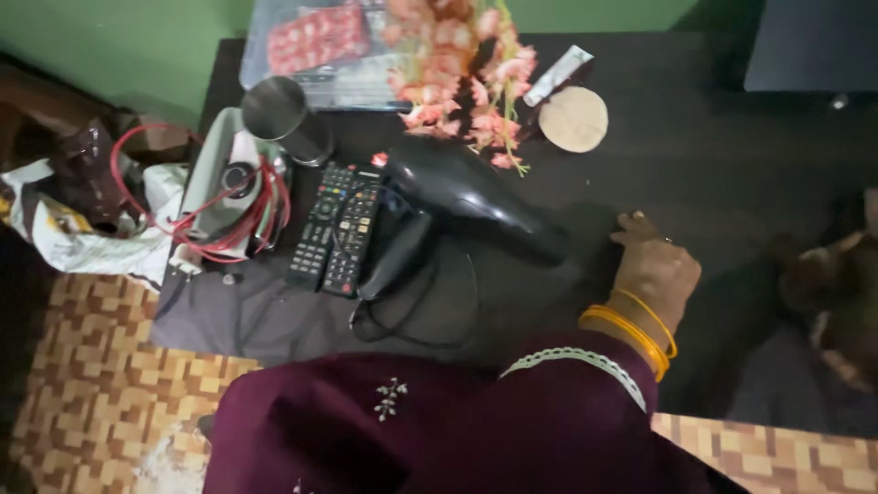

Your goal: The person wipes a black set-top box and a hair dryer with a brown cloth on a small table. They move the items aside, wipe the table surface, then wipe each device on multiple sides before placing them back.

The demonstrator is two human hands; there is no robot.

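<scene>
Dark table [732, 155] against a green wall carries a black hair dryer [466, 197] and two remotes [334, 229]. Right hand [654, 270] rests on the table, fingers [631, 224] together, holding nothing.

Setting: a home living space. Evidence: dark table [713, 155] against a green wall [119, 37], carrying household items — black hair dryer [466, 197], two remote controls [336, 229], artificial pink flowers [457, 64], steel cup [279, 114]. Checkered floor [101, 366] below.
</scene>
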